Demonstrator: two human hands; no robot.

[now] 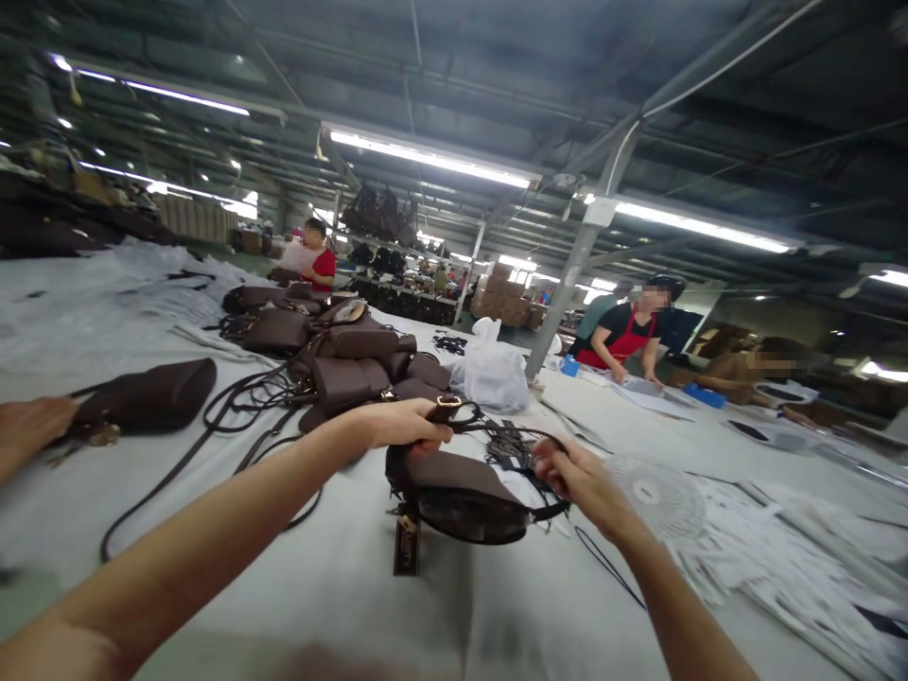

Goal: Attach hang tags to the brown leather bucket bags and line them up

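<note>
The left hand [410, 426] and the right hand [578, 476] both have fingers closed on the dark strap [445, 413], and the brown bag [464, 480] lies between and just below them, its long axis running from left toward right, the left hand being nearer.

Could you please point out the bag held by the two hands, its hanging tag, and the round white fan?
Bag [461, 476]: head view, on its brown body.
Hanging tag [407, 552]: head view, on its dark face.
White fan [646, 491]: head view, on its grille's middle.
</note>
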